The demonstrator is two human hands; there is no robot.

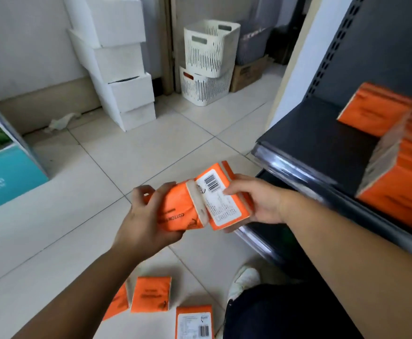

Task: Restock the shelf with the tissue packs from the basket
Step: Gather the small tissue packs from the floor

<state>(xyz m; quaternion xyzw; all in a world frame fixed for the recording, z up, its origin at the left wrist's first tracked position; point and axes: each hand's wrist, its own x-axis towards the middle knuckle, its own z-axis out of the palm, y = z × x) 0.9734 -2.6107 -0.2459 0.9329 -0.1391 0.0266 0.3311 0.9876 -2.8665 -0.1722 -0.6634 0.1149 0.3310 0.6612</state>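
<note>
Left hand: the left hand (146, 216) is curled round an orange tissue pack (175, 209), with the fingers wrapped over its far edge and the thumb beneath.
Right hand: the right hand (261, 201) grips a second tissue pack (224, 211), whose white barcode label is turned upward; the thumb is laid on the label.
Held packs: the two are kept touching edge to edge above the floor (151, 148), just in front of the shelf's metal lip.
Shelf: a dark shelf (310, 133) is seen on the right, and its left part is bare.
Shelved packs: a blurred stack of orange packs (400, 172) is set on the right part of the shelf, with one flat pack (376, 108) behind it.
Floor packs: three loose packs (151, 294) are laid on the tiles below the arms, one of them label-up.
Baskets: two white slotted baskets (209, 47) are stacked by the far wall, well apart from the hands; their contents cannot be made out.
Nearby: white boxes (117, 69) are piled against the wall, and a white shoe (245, 280) is seen beside the floor packs.
</note>
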